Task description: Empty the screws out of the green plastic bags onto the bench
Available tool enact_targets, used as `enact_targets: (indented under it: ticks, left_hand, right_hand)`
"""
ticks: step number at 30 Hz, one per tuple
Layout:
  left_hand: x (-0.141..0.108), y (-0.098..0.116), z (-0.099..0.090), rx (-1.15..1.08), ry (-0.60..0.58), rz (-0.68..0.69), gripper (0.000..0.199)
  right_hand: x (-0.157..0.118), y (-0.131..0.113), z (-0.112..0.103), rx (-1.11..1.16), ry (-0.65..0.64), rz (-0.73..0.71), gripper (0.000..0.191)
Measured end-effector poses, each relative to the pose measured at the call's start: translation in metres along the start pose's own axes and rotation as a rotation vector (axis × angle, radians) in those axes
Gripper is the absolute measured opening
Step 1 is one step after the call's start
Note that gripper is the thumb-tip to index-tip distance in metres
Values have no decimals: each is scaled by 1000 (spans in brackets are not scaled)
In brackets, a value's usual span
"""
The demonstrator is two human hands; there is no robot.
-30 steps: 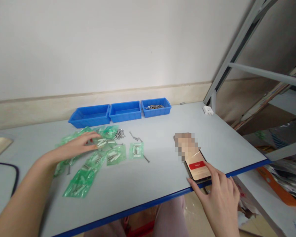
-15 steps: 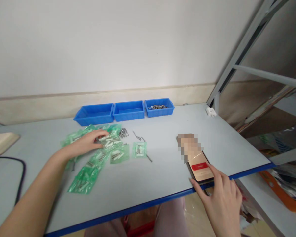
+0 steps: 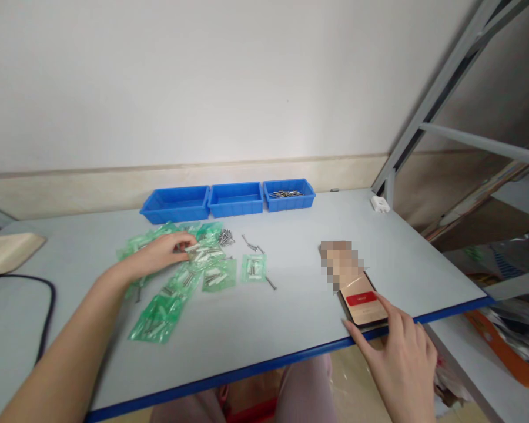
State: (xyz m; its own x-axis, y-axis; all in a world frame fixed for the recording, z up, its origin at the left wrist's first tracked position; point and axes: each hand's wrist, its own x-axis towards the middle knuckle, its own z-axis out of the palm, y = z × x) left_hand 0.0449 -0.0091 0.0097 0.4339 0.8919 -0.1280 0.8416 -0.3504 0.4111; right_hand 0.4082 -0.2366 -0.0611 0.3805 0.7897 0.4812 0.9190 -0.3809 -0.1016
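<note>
Left hand (image 3: 165,254) curls at green packets (image 3: 206,254), grasp unclear; right hand (image 3: 399,343), fingers parted, borders the phone (image 3: 359,286); loose screws (image 3: 225,237) lie before blue bins (image 3: 235,208)

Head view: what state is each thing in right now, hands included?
Green packets: heaped, contents showing through
Small packet: lying flat
Phone: lying flat, screen lit, upper part pixelated
Loose screws: some heaped, some scattered
Left bin: upright, open-topped
Middle bin: upright, open-topped
Right bin: upright, holding metal pieces
White adapter: lying loose
Left hand: fingers curled over packets, grip unclear
Right hand: thumb and index spread, at phone
</note>
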Motion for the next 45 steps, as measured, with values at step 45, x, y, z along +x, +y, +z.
enact_targets:
  ticks: [45]
  left_hand:
    - [-9,-29,0,-240,177,85,17]
  right_hand:
    - [128,9,50,-72,-240,54,64]
